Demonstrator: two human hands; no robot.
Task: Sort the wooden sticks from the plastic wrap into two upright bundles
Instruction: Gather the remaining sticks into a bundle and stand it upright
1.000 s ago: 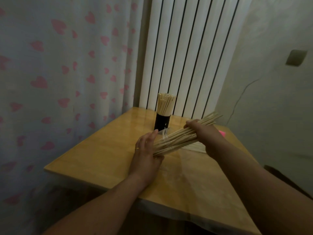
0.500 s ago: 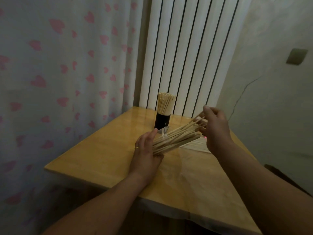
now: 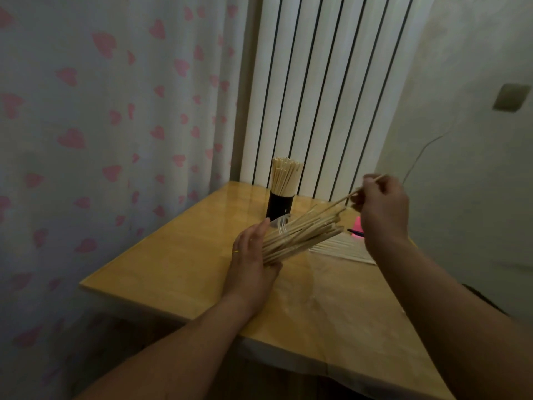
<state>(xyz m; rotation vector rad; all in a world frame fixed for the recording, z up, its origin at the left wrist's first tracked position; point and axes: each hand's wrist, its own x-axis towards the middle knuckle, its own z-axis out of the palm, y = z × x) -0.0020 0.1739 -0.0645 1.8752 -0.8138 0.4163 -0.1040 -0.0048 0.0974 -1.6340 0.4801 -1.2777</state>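
Dim room: heart-print curtain (image 3: 115, 125), white ribbed radiator (image 3: 326, 90), wooden table (image 3: 178, 269).

L hand (image 3: 250, 264): ur fingers point up, thumb tucked under, gripping the stick bundle (image 3: 302, 235) by its end
R hand (image 3: 382, 210): held higher, fingertips pinching a single stick (image 3: 340, 200)
Arms: L arm (image 3: 178, 347) n R arm (image 3: 450, 301) both reach fwd

The room is dim, with a grey-green cast. The white radiator (image 3: 317, 96) is the brightest area, and its straight lines lean towards the edges. The glossy bench (image 3: 178, 255) shows a pale sheen at its far corner. The right hand (image 3: 380, 209) is slightly blurred, and the wooden sticks (image 3: 300, 235) smear together.
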